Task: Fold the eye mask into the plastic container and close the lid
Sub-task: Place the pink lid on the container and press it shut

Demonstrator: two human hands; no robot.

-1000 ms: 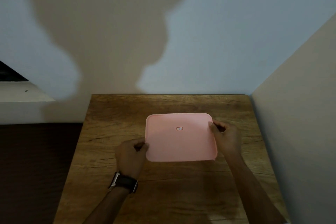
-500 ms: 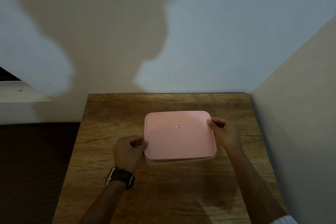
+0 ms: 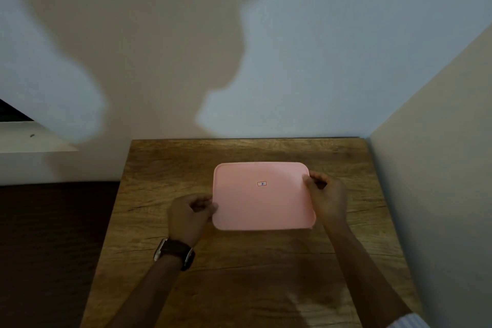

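Observation:
A pink rectangular lid with a small sticker in its middle covers the plastic container, which sits on the wooden table. The container's body and the eye mask are hidden under the lid. My left hand, with a dark watch on the wrist, pinches the lid's left edge near the front corner. My right hand grips the lid's right edge near the back corner.
A pale wall rises just behind the table, and a beige wall stands close along its right side. Left of the table is a dark floor area and a white ledge.
The lid has settled lower and flat over the container; the container's front rim seen half a second ago is now covered. Both hands keep their grip on the lid's edges.

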